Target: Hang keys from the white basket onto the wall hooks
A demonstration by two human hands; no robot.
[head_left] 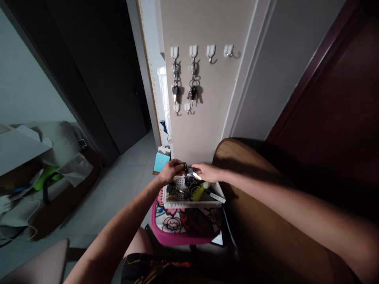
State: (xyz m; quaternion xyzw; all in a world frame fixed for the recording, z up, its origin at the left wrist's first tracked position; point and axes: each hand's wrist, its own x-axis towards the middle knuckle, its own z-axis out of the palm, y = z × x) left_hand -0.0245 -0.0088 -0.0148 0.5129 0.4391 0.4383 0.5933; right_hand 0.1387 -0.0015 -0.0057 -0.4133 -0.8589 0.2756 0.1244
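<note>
Left hand [173,170] pinching small dark item [185,167] at far end of white basket [194,205]; item right of left fingertips, long axis unclear; left nearer; right hand [207,172] by white strip [196,176], grip can't tell.

The scene is dim, brightest on the pale wall panel [204,130] at the far middle, where the hooks [211,51] and keys [193,94] throw shadows to the right, so light arrives from the left. A pale gap [163,85] glows just left of the panel. The dark door [97,71] at left and the maroon door [331,106] at right sink toward black. Glare whites out a strip [196,176] beside the right hand [207,172]. Small items in the basket [194,204] look murky; the right forearm [296,203] blurs at its near end, and wide-angle stretch tilts the outer edges.
</note>
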